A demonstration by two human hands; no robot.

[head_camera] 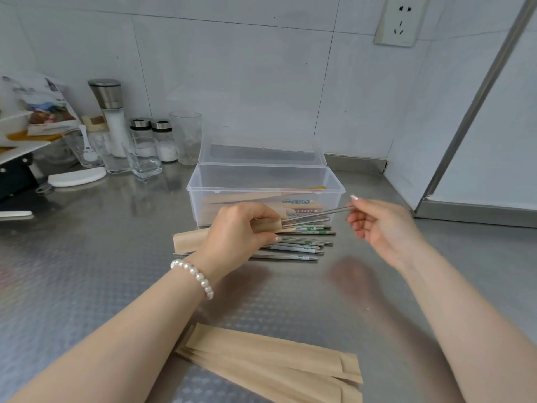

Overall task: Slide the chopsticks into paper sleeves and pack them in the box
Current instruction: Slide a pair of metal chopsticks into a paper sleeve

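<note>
My left hand (241, 231) grips a brown paper sleeve (189, 241) at its open end, just in front of the clear plastic box (266, 177). A pair of steel chopsticks (316, 215) sticks partly out of that sleeve. My right hand (377, 225) pinches their far end at the fingertips. Several loose steel chopsticks (302, 245) lie on the counter under and beside my left hand. The box stands open with its lid tipped back, and several sleeved chopsticks (261, 197) lie inside. A stack of empty sleeves (276, 365) lies near the front edge.
At the back left stand a salt grinder (112, 117), shaker jars (154, 135), glasses (186, 138) and a white lid (77, 176). A rack (17, 146) juts in from the left. A steel-framed panel (476, 112) closes off the right side.
</note>
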